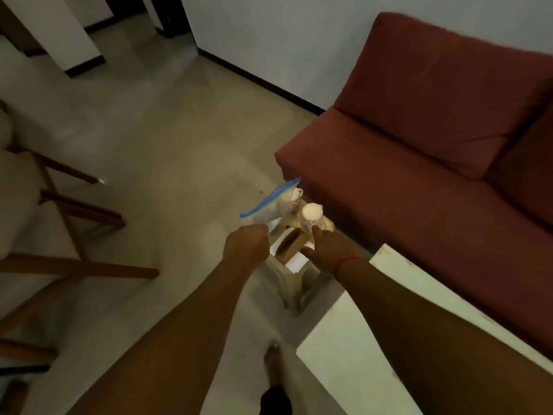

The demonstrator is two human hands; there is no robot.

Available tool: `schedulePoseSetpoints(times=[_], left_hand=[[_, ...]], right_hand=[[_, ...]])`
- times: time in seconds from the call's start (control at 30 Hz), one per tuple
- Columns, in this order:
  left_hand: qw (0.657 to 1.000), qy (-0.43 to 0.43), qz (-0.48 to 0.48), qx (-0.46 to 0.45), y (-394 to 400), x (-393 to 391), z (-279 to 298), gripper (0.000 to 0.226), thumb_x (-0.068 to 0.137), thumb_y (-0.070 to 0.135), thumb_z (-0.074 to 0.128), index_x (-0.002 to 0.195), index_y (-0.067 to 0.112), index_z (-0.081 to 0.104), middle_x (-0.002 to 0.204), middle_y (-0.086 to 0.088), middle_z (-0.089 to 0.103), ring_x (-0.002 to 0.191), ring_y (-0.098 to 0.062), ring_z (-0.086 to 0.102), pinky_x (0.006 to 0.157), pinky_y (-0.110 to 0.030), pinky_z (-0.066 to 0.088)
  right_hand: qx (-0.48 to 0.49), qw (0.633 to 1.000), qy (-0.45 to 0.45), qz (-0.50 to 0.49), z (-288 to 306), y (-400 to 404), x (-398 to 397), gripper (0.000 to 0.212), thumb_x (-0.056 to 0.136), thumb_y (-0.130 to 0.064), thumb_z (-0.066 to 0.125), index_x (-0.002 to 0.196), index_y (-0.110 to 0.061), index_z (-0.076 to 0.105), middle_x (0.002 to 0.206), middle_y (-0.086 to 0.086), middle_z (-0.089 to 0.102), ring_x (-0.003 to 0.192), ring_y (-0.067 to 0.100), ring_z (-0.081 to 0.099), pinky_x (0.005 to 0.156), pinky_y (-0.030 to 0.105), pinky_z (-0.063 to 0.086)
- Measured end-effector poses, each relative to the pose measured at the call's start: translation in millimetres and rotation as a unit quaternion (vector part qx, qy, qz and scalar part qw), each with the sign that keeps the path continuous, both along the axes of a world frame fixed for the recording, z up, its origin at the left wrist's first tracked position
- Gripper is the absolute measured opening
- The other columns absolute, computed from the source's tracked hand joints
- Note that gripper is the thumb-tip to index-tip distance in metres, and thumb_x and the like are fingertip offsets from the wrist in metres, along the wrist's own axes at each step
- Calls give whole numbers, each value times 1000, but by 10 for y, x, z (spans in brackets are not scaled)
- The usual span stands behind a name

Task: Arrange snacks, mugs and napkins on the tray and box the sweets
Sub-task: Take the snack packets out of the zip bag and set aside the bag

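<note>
Item count from my remote feed, head view only.

Mugs: two. Both white with a small floral print, standing upright on the small pale stool-like surface beside the sofa. The near mug shows its open mouth; the far mug stands just behind it, partly hidden by the bag.

Bags: one. A clear zip bag with a blue seal strip, held up off the surface and tilted, its contents too blurred for me to name.

Brown item: one, lying on the surface between the two hands on top of something white and flat (possibly napkins, I cannot tell).

Hands: two, both bare. My left hand is closed into a fist on the lower edge of the bag, gripping it. My right hand is spread with the fingers loosely extended, holding nothing; one fingertip reaches to the base of the near mug, whether touching I cannot tell. A red thread circles the right wrist.

Position note: the mugs lie just beyond the right hand; the bag rises above and beyond the left hand; the brown item sits between both.

Surroundings: one red sofa, one white table at lower right, wooden chair frames at left.
</note>
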State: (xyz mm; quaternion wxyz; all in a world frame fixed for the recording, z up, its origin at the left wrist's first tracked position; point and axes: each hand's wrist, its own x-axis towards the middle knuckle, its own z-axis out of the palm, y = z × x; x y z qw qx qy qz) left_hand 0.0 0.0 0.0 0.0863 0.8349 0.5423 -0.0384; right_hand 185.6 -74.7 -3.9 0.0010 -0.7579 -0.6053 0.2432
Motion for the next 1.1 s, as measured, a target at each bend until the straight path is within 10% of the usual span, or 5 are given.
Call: schedulePoseSetpoints(times=[0.17, 0.4, 0.63, 0.83, 1.1], left_hand=[[997, -51, -11, 62, 713, 114, -203, 18, 92, 19, 48, 101, 10, 61, 93, -9, 64, 86, -29, 60, 70, -38, 45], [988, -113, 48, -95, 1665, 113, -690, 37, 94, 32, 55, 123, 8, 57, 122, -16, 55, 111, -34, 54, 88, -42, 46], [979, -109, 16, -174, 1996, 185, -1034, 35, 94, 42, 54, 108, 12, 65, 98, -7, 68, 86, -23, 62, 68, -31, 42], [978, -130, 40, -156, 2067, 117, -1095, 22, 92, 25, 48, 78, 13, 59, 72, -5, 61, 63, -23, 55, 51, -27, 33], [977, -164, 16, -131, 2064, 90, -934, 17, 84, 23, 59, 69, 15, 56, 65, -1, 56, 63, -23, 56, 56, -36, 45]], right_hand=[[-48, 993, 83, -67, -283, 746, -196, 50, 94, -54, 47, 121, -13, 54, 115, 11, 66, 107, 30, 62, 91, 42, 49], [-48, 959, 196, -200, -673, 1667, -467, 46, 101, -44, 41, 123, -6, 57, 108, 9, 65, 100, 27, 61, 80, 34, 41], [-25, 824, 364, -433, -1061, 2199, -629, 51, 94, -50, 47, 123, -10, 60, 116, 12, 67, 104, 33, 64, 91, 49, 55], [-54, 815, 376, -437, -1245, 2264, -608, 32, 94, -23, 49, 116, -3, 63, 105, 17, 70, 95, 38, 70, 81, 50, 59], [-10, 759, 435, -484, -1110, 2339, -772, 24, 94, -34, 57, 102, -11, 60, 99, 14, 69, 80, 28, 72, 61, 43, 62]])
